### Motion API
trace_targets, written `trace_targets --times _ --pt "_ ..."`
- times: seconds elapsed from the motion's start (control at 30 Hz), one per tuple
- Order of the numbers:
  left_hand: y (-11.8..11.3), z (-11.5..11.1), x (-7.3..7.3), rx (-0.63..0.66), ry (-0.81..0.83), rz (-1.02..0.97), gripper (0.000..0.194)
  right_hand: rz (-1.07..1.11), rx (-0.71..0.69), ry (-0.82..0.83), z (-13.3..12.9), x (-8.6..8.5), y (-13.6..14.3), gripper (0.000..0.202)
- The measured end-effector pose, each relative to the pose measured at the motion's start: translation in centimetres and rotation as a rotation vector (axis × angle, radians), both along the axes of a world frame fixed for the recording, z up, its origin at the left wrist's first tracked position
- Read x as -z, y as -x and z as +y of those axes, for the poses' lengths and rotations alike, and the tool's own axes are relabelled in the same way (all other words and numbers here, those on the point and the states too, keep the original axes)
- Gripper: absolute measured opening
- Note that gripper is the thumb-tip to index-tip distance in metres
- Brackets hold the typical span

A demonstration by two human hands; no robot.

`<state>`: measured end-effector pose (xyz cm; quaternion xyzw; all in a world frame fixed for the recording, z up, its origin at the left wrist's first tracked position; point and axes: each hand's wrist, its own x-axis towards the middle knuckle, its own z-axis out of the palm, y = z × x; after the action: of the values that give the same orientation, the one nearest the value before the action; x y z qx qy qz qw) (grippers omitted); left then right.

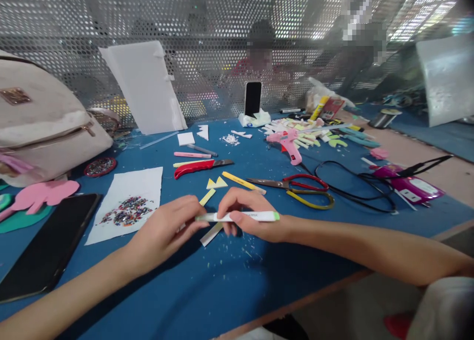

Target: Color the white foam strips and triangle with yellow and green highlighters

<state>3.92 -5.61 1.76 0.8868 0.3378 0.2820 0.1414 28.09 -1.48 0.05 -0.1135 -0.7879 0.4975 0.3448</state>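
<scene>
Both hands on a white marker, with craft clutter close around
In the head view, the right hand (249,214) curls round the white marker (261,216) and the left hand (159,234) pinches its other end, above the table's front; a pale strip (212,234) lies beneath. Just beyond are yellow triangles (217,183), a red-handled knife (194,169) and scissors (287,183), blades toward the hands. Paper bearing multicoloured bits (128,211) and a dark phone (48,246) crowd the left; a pink glue gun (291,141) lies beyond the scissors. White crumbs speckle the blue table (207,295); a backpack (48,123) stands at far left, before a perforated metal screen (211,21).
</scene>
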Motion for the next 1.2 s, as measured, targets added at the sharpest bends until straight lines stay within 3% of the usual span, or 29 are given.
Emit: trace_targets --times 0.1,0.2,0.3,0.43,0.57,0.73,0.9,0.97,1.03,1.13,1.2 --pt "-0.7 -0.8 0.2 0.057 -0.168 0.083 0.041 -0.062 -0.162 -0.263 -1.2 0.3 -0.3 0.02" --pt "-1.8 -2.1 0.1 0.176 -0.324 0.153 0.046 -0.099 -0.257 -0.473 -2.5 1.6 -0.3 0.017" --pt "-2.7 -3.8 -0.3 0.258 -0.419 0.191 0.045 -0.131 -0.287 -0.463 -3.6 3.4 -0.1 0.016" --pt "-3.4 -5.6 -0.5 0.232 -0.49 0.19 0.047 -0.161 -0.194 -0.407 -5.4 4.8 -0.4 0.025" --pt "-3.7 -6.6 -0.8 0.209 -0.49 0.198 0.039 -0.206 0.007 -0.338 -7.5 4.9 -1.6 0.02" --pt "-4.3 -7.2 -1.0 0.19 -0.464 0.263 0.046 -0.201 0.028 -0.347 -7.8 4.2 -1.8 0.014" --pt "-3.3 -4.9 -0.7 0.176 -0.465 0.222 0.049 -0.162 -0.135 -0.456 -4.6 2.3 0.0 0.004" --pt "-2.3 -3.0 -0.8 0.127 -0.468 0.256 0.048 -0.154 -0.139 -0.48 -2.8 1.4 0.5 0.012" --pt "-1.1 -0.9 -1.0 0.031 -0.467 0.306 0.038 -0.201 0.015 -0.504 -0.9 0.6 0.6 0.017" --pt "0.9 1.9 -0.8 -0.137 -0.462 0.348 0.032 -0.216 0.214 -0.391 2.0 -0.2 0.0 0.04" --pt "2.1 3.2 -0.2 -0.223 -0.454 0.369 0.03 -0.246 0.346 -0.418 3.6 -0.4 -0.6 0.038"
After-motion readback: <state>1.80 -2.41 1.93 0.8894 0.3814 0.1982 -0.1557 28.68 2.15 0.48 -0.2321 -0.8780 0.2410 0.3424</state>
